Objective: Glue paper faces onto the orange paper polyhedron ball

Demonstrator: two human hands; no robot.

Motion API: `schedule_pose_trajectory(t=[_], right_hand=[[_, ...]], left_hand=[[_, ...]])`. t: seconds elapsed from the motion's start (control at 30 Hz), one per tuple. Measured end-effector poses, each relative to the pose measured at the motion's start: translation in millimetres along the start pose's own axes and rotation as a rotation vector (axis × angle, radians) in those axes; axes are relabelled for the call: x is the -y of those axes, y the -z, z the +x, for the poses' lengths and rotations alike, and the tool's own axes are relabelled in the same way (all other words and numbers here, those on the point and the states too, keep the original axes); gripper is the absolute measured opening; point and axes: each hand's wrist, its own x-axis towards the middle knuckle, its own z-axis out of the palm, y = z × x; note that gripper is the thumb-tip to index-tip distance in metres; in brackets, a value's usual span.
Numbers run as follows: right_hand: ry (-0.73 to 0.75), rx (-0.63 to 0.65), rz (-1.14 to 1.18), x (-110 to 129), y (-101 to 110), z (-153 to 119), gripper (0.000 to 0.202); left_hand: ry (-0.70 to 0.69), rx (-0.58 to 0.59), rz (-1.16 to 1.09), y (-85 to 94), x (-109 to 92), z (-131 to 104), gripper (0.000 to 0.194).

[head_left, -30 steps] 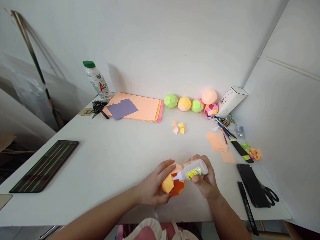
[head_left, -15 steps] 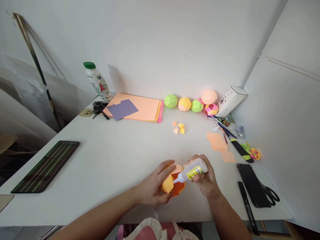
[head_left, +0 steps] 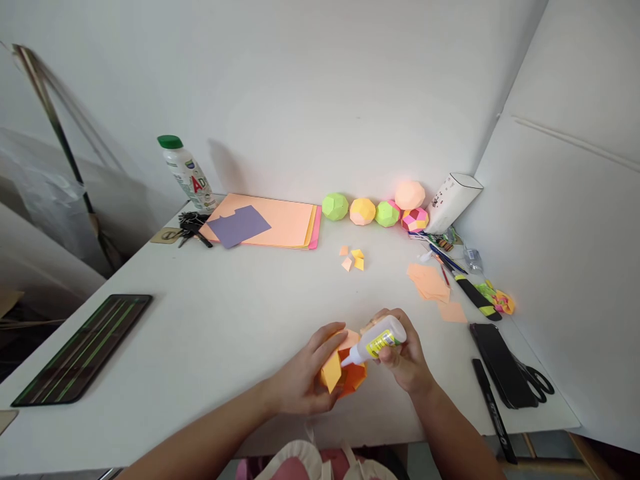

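"Paper ball [head_left: 354,379]: where is it, and how would it handle?"

"Nearer the person than the loose paper pieces [head_left: 359,264]. Likely very light, fairly stiff along the folds, easily crushed; best cupped by its outer faces, clear of the open side."

"And the fingers, from the left?"

"The left hand [head_left: 307,377] curls around the ball's left side, fingers over the top, thumb along the near edge. Rightward, also nearer than those pieces, a glue bottle [head_left: 384,338] is gripped by the right hand [head_left: 407,360], nozzle at the opening; contact I can't tell."

"Its looks?"

"Faceted: yellow flap left, peach on top, deep orange inside, rightward."
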Motion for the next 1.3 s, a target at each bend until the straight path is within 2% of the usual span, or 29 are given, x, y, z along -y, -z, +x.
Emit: schedule_pose_trajectory(t=[0.17,0.7,0.83,1.17,1.3], right_hand=[[0.01,-0.042,-0.031,-1,-1,3,0.028],[-0.008,0.019,0.032,2,-2,5,0.024],[0.005,-0.011,0.03,3,-2,6,0.024],[-0.065,-0.008,0.094,2,0,6,0.031],[-0.066,-0.142,0.182,1,9,11,0.031]], left_hand=[[0.01,0.019,-0.013,0.9,-1,1,0.075],[0.017,0.037,-0.029,0.7,2,-2,0.077],[0.021,0.04,-0.021,0.5,2,-3,0.076],[0.01,0.045,-0.006,1.8,3,-3,0.077],[0.002,0.041,0.001,1.9,3,-4,0.076]])
